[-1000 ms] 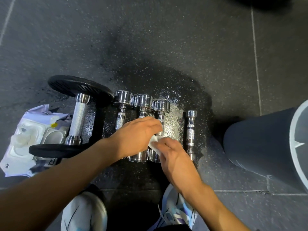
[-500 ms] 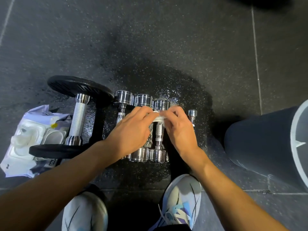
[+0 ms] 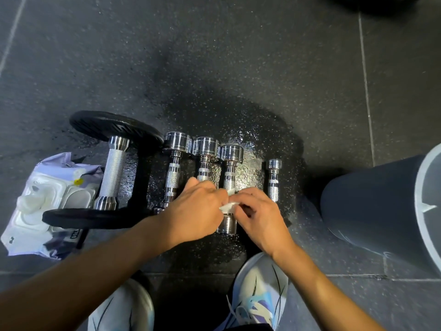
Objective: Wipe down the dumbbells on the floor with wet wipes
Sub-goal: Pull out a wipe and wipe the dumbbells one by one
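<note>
Left hand (image 3: 198, 211), right hand (image 3: 260, 218) meet, apparently pinching.

Grey bin (image 3: 372, 206), two pale sneakers (image 3: 260, 295), speckled floor (image 3: 214, 56)

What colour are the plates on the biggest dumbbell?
Black plates, chrome handle, best seen in the head view.

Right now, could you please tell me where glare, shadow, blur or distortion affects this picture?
Head view: glare glints off the wet floor beside the chrome dumbbells; a dark shadow pools around them; the left hand, right hand and wipe look slightly soft; the tile seam leans outward, wide-angle distortion.
</note>
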Available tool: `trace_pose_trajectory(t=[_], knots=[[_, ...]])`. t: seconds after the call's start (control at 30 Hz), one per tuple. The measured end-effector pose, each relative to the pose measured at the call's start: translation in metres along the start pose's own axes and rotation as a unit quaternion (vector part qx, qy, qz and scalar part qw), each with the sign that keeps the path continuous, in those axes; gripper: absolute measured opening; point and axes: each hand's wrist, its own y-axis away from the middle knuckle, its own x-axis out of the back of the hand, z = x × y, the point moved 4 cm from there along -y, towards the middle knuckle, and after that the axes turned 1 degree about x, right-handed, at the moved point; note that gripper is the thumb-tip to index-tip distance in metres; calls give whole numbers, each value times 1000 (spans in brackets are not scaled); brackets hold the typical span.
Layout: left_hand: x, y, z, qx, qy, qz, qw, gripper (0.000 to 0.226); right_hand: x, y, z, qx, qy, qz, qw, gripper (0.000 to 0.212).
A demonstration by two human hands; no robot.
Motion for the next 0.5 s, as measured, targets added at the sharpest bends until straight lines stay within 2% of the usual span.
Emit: trace_pose_trajectory(t=[0.13,0.23,0.33,0.4,0.5], knots=[[1,-4,1,65,29,58,996,22,-1,-20,-6,-67,-28,68,995,15],[2,-8,8,101,41,80,991,32,0,-34,-14,-71,-45,112,990,9],[4,-12,12,99,50,98,989,43,-1,-40,-15,-55,17,153,987,10],[6,-15,11,93,54,104,989,49,-2,-32,-11,-79,-4,166,983,5],[6,-17,8,85,56,92,991,59,-6,-7,-10,-115,-46,160,979,13]])
